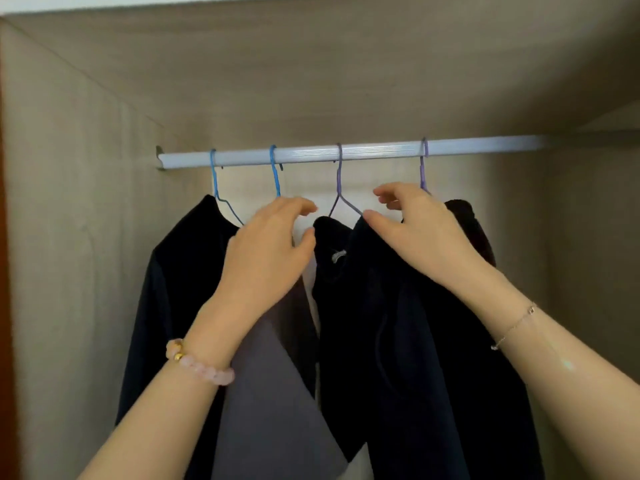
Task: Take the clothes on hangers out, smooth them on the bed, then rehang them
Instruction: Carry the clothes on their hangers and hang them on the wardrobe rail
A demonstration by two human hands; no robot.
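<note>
Head view, looking up into a wardrobe (69, 202), and all four pieces of clothing hang off the rail (346, 154), so nothing is on its way to the bed yet. On the left is a navy top (173, 289) on a blue hanger (214, 181), then a grey garment (270, 393) on a second blue hanger (275, 174). The dark jacket (398, 341) hangs on a purple hanger (339, 181), and a blackish piece (474, 230) at the far right is on another purple hanger (423, 171). Both hands are up at shoulder level of the dark jacket, one on each side of its neck, and that looks like the one being picked. The left hand (266, 251) sits in front of the grey garment, fingers curved with a gap to the thumb, gripping nothing I can see. The right hand (419, 230) is likewise loosely spread, thumb tip just at the sloping wire of the purple hanger, forefinger above it, not closed on it. My read is that flanking the hanger this way steadies both shoulders so the jacket won't slide off once the hook is lifted clear. A bead bracelet (204, 370) is on the left wrist and a thin chain (512, 327) on the right forearm, and either one could catch on a wire.
</note>
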